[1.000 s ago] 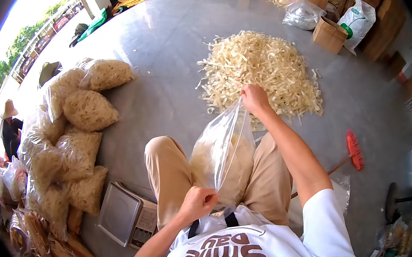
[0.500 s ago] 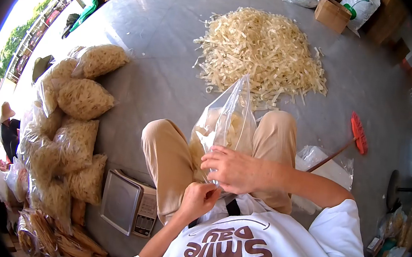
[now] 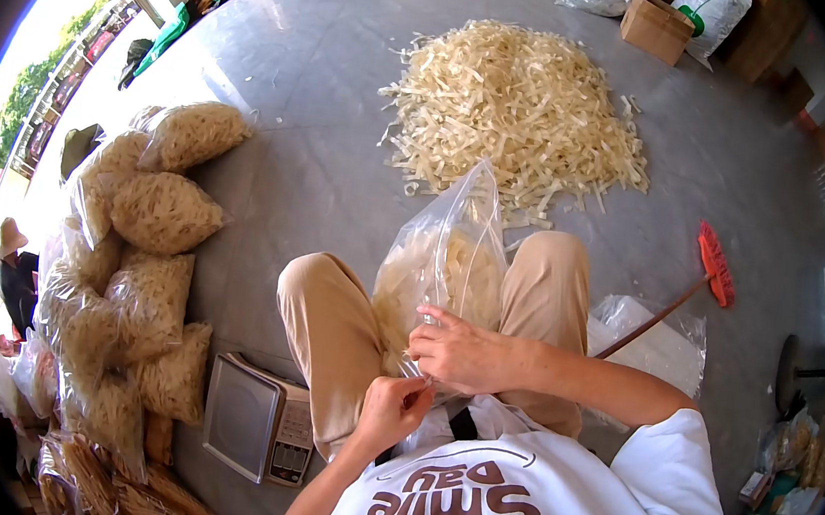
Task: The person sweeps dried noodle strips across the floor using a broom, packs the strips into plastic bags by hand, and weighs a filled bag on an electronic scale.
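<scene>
A clear plastic bag [image 3: 442, 246] with pale, dried strips inside stands between the knees, its far corner pointed up. My left hand [image 3: 392, 414] is closed in a pinch on the bag's near edge, close to the waist. Just beyond it, my right hand [image 3: 462, 355] holds the same near end with bent fingers; the thumb is partly hidden. The two hands nearly touch. On the floor past the bag lies a large heap of loose pale strips [image 3: 523, 113].
Filled clear bags [image 3: 166, 212] are piled at left, with a weighing scale [image 3: 260, 417] near my left leg. A red-headed brush [image 3: 716, 264] with a brown handle lies at right by white sheets in plastic [image 3: 649, 348]. A cardboard box [image 3: 656, 27] sits far right; a person [image 3: 17, 271] is outside.
My right hand has shifted slightly toward me along the bag's near edge. My left hand keeps its pinch there, and the view has tilted a little.
</scene>
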### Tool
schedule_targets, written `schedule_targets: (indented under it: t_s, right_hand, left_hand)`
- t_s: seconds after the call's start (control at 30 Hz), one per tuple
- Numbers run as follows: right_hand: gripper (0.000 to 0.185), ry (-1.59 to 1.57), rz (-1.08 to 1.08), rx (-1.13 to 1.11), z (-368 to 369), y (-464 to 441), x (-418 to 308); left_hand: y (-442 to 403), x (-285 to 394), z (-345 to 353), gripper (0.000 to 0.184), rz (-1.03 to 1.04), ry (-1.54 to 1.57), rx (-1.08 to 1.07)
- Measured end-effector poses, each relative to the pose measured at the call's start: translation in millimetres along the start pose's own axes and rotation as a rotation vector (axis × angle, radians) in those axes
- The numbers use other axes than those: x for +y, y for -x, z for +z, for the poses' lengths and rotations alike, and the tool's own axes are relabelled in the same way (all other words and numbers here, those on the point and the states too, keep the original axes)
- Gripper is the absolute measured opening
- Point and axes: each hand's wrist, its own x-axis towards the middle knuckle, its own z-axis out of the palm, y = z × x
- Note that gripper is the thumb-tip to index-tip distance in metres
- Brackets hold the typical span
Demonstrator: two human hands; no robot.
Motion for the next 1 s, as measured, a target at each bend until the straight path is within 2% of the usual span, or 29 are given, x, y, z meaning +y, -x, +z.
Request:
schedule_targets:
  t_s: [0.23, 0.5, 0.7, 0.93, 1.0]
  right_hand:
    - [0.012, 0.076, 0.005, -0.031, -14.2, 0.0, 13.2]
    - [0.012, 0.385, 0.039, -0.160, -33.2, -1.6, 31.4]
    - [0.014, 0.442, 0.033, -0.034, -36.4, 1.5, 65.4]
    - [0.016, 0.520, 0.091, -0.023, -56.5, 0.0, 103.0]
    - [0.003, 0.493, 0.209, -0.099, -68.8, -0.7, 120.3]
  left_hand:
    - [1.3, -2.9, 0.3, 0.025, 0.024, -0.007, 0.016]
    - [4.7, -4.5, 1.3, 0.029, 0.006, -0.040, 0.017]
    - [7.6, -4.5, 3.5, 0.030, 0.011, -0.036, 0.048]
    - [8.7, -3.0, 1.6, 0.028, -0.020, -0.086, 0.022]
    - [9.3, -3.0, 2.0, 0.029, -0.031, -0.085, 0.028]
